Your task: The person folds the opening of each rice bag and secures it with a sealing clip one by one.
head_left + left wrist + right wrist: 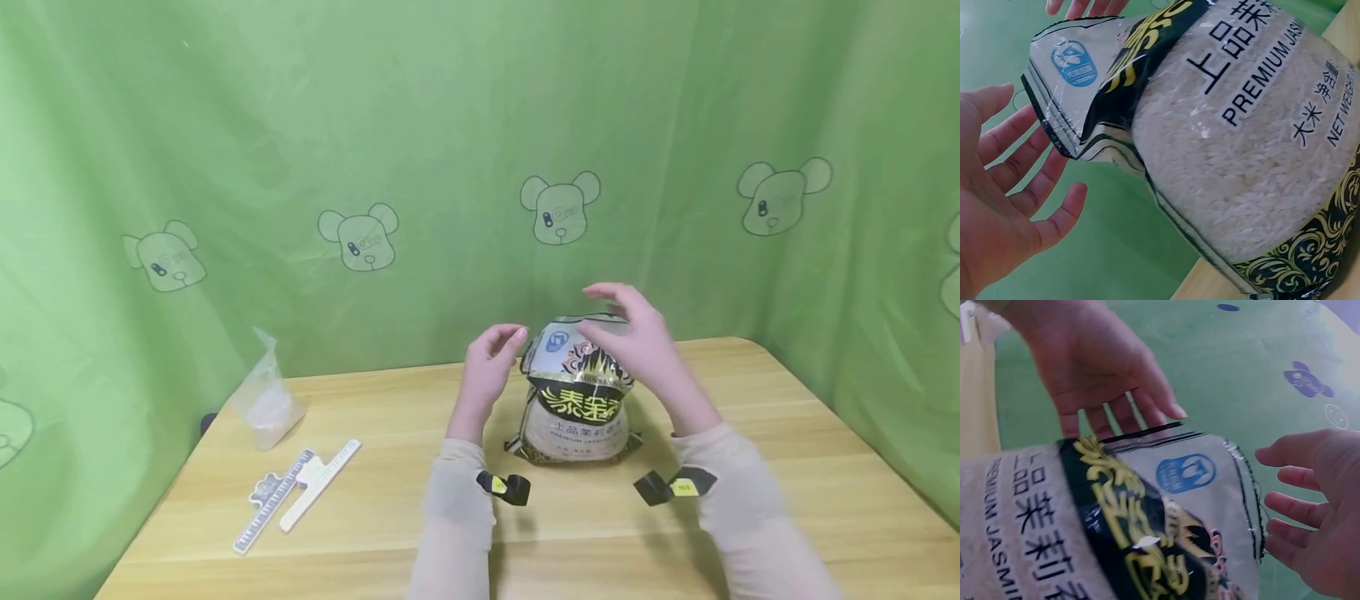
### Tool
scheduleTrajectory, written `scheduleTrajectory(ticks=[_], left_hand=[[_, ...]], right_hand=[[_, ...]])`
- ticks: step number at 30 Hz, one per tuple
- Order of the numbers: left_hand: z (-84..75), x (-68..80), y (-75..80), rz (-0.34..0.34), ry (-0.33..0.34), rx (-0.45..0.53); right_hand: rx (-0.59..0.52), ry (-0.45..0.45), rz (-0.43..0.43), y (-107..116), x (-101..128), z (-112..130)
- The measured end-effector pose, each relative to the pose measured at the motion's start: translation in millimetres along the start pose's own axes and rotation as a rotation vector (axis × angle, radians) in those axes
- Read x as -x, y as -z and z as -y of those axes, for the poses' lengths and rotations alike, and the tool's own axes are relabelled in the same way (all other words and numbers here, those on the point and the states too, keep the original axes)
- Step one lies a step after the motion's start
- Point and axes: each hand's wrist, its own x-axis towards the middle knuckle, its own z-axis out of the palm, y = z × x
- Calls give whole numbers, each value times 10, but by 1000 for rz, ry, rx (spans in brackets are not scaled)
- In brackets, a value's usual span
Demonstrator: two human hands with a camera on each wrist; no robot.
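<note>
A person's hands frame a plump, upright bag of rice (pixel 581 429) on the far side of the surface (pixel 375 537), right of its middle. The left hand (pixel 487 367) is at the bag's left shoulder, fingers loosely spread; the right hand (pixel 641 337) arches over the top right corner, thumb in front and fingers apart. Neither grips the bag; whether fingertips brush its top edge, I cannot tell.

To the left on the wood-grained surface lie two ruler-marked strips, one grey (pixel 274 502) and one white (pixel 321 486), side by side at a slant. Just beyond them stands a clear plastic bag (pixel 270 408) with pale contents too hazy to name. A green curtain (pixel 450 125) printed with cartoon animal faces hangs behind and around.

The left fingertips dip partly behind the bag's edge, the forearms are cut off at the near side, and the smallest print is blurred.
</note>
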Motion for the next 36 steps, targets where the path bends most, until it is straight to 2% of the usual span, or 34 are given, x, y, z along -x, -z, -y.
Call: scheduleTrajectory(ticks=[4, 9, 36], left_hand=[[-7, 2, -35, 8, 12, 7], [12, 6, -87, 15, 15, 6], [-7, 28, -87, 31, 25, 19]], right_hand=[[104, 30, 31, -69, -20, -43], [175, 63, 47, -124, -12, -68], [229, 72, -101, -306, 1, -100]])
